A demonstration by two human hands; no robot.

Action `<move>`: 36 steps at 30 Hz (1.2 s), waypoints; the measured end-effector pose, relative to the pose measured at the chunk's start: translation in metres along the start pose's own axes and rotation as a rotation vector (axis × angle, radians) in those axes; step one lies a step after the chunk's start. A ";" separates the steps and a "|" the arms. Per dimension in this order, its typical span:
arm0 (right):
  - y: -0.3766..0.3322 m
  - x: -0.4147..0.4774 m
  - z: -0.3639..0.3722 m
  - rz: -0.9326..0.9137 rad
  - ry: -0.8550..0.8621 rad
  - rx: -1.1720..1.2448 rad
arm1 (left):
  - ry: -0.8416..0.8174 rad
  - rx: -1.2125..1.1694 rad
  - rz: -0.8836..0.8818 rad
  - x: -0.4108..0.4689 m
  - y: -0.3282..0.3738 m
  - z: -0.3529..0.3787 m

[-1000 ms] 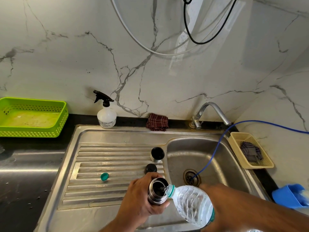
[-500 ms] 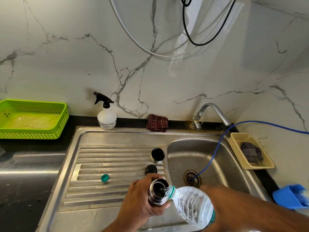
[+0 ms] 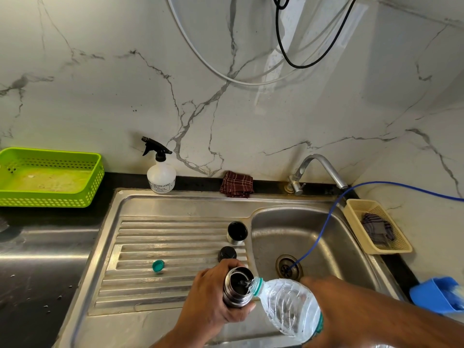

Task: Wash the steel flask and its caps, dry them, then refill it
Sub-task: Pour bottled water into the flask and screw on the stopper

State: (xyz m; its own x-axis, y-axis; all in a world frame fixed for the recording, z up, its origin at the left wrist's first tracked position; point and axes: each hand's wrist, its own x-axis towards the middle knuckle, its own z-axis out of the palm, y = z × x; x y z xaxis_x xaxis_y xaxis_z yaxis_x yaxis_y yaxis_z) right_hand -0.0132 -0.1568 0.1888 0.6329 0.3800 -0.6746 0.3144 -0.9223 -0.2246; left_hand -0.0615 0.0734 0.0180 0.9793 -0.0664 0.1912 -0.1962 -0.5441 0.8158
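Observation:
My left hand (image 3: 211,295) grips the steel flask (image 3: 237,287) upright over the front of the drainboard, its mouth uncovered. My right hand (image 3: 334,307) holds a clear plastic water bottle (image 3: 286,305) tipped with its green-ringed neck at the flask's rim, and water runs into the flask. On the drainboard behind the flask stand the steel outer cap (image 3: 237,232), open side up, and the black inner cap (image 3: 227,253). The bottle's small green cap (image 3: 158,266) lies further left on the ridges.
The sink basin (image 3: 313,237) has a blue hose (image 3: 324,229) in its drain, with a tap (image 3: 316,169) behind. A spray bottle (image 3: 160,175) and a checked cloth (image 3: 236,187) sit at the wall. A green basket (image 3: 47,177) stands left, a beige basket (image 3: 376,228) and a blue scoop (image 3: 437,295) right.
Both hands hold nearly still while the pouring goes on. The bottle has tipped very slightly further.

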 end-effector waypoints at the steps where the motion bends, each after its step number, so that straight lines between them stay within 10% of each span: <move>1: 0.000 0.000 0.000 0.002 -0.003 0.001 | 0.000 -0.001 -0.001 0.000 0.000 0.000; 36: -0.001 0.000 -0.001 -0.009 -0.028 0.019 | -0.015 -0.005 -0.018 0.000 0.000 -0.001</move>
State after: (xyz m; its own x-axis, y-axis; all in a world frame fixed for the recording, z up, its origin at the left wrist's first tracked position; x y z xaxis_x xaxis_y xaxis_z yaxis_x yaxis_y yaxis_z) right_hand -0.0132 -0.1558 0.1900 0.6100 0.3860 -0.6920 0.3064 -0.9203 -0.2433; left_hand -0.0619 0.0737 0.0184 0.9832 -0.0693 0.1686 -0.1790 -0.5409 0.8218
